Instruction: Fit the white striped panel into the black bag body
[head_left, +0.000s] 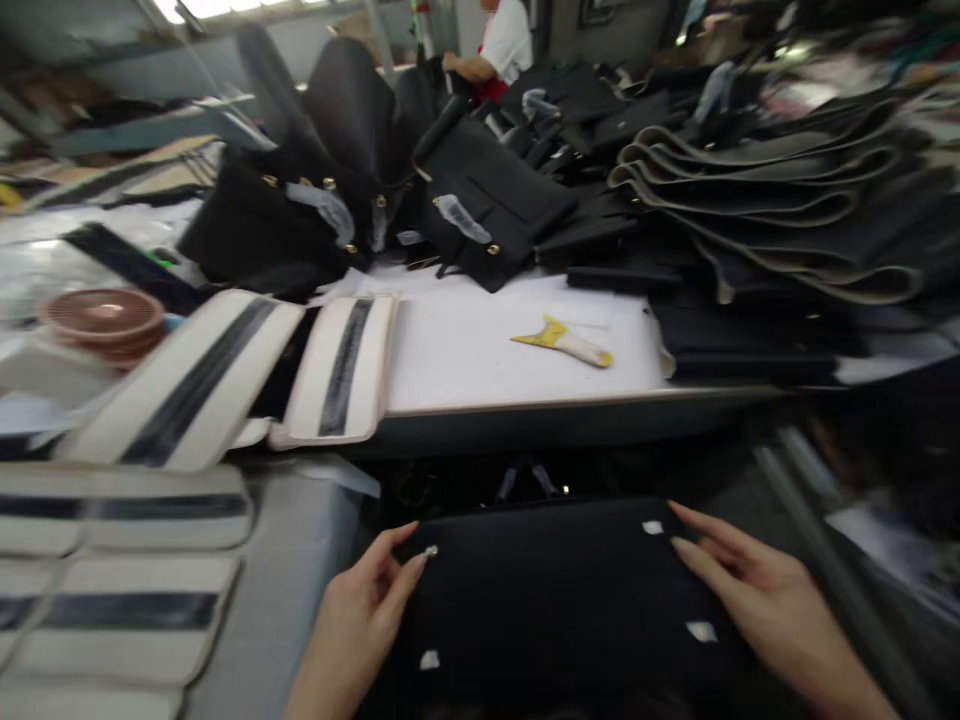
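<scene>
A flat black bag panel (559, 590) with small white tabs lies at the bottom centre, below the table's front edge. My left hand (358, 615) pinches its left top corner, fingertips closed on the edge beside a small metal stud. My right hand (757, 600) rests on its right side, fingers stretched nearly flat along the top corner. Whether the right hand grips the panel's edge is unclear.
A white work table (480, 350) carries a yellow-and-white scraper (566, 342). Cream pieces with black stripes (187, 380) lie at left. Black bags with gold studs (360, 190) and stacked black panels (772, 190) fill the back. A pink fan (105, 318) sits far left; a person in white (501, 45) works behind.
</scene>
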